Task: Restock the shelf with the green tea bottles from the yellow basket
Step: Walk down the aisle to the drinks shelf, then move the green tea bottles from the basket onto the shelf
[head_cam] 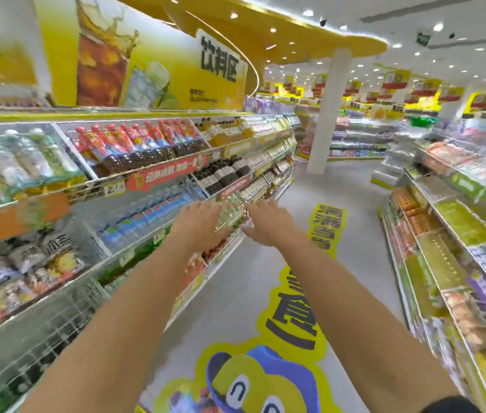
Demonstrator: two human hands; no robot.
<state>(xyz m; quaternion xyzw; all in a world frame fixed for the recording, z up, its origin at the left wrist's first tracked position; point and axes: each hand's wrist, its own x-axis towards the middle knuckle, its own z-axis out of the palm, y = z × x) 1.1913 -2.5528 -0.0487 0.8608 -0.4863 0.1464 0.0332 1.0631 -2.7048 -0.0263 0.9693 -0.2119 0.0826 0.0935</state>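
1. a supermarket drinks aisle was seen from a head-worn camera, blurred by motion.
2. both bare arms were stretched far forward towards the shelf (158, 236) on the left side, probably because the restocking spot lay further down the aisle.
3. the left hand (198, 225) and the right hand (268, 225) were held close together, backs towards the camera, on either side of a small cluster of pale green tea bottles (230, 208) at the shelf's front edge.
4. the fingers of both hands appeared to be extended towards the bottles; whether any bottle was actually gripped could not be told, since the fingertips were smeared and partly hidden.
5. the hands were judged to be placed this way so that bottles could be steadied or pushed into their row.
6. blue-labelled bottles (152, 214) were ranged just left of that spot.
7. the yellow basket was not in view.
8. a cartoon floor sticker (265, 383) was spread below the arms.
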